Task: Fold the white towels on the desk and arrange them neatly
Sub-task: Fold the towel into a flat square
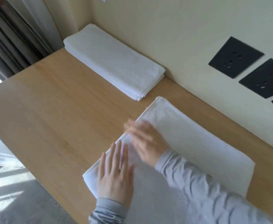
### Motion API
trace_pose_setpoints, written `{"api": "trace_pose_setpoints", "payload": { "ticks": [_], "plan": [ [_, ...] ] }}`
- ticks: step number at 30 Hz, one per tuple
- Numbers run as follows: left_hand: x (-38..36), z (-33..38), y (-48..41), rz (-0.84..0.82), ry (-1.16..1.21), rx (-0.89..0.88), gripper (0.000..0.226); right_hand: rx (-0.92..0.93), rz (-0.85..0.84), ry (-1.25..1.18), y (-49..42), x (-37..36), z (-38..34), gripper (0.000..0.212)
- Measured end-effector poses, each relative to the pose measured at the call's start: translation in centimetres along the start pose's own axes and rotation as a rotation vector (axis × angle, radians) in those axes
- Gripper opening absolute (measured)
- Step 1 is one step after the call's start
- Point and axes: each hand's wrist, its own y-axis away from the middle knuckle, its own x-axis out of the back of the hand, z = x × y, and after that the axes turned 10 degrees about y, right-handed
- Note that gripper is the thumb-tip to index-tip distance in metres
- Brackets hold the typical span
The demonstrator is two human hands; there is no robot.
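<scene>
A white terry towel, folded into a long soft rectangle with a stitched hem on its left edge, lies on the pale wood-grain desk, from centre toward 5 o'clock. The left hand presses flat on its 7 o'clock end, fingers straight and slightly apart. The right hand, blurred, lies on the towel just past it with fingers stretched out; their spacing cannot be told. At 11 o'clock a neat stack of folded towels sits against the cream wall. Matte black square sockets are at 2 o'clock.
</scene>
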Motion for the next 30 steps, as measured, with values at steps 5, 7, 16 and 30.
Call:
{"api": "trace_pose_setpoints", "payload": {
  "ticks": [5, 7, 16, 30],
  "plan": [
    [-0.7, -0.5, 0.8, -0.217, -0.036, 0.094, 0.072, -0.012, -0.366, 0.198, 1.1, 0.7, 6.6, 0.049],
    [-0.9, -0.5, 0.7, -0.227, -0.04, 0.11, 0.072, -0.22, -0.442, 0.223, 0.0, 1.3, 10.6, 0.05],
    [-0.6, 0.2, 0.4, -0.214, -0.075, 0.126, 0.074, -0.066, -0.337, 0.125, 4.1, 2.2, 0.0, 0.055],
    [-3.9, 8.5, 9.0, -0.142, -0.023, 0.308, 0.081, -0.125, -0.485, 0.348, 14.2, 6.3, 7.4, 0.065]
  ]
}}
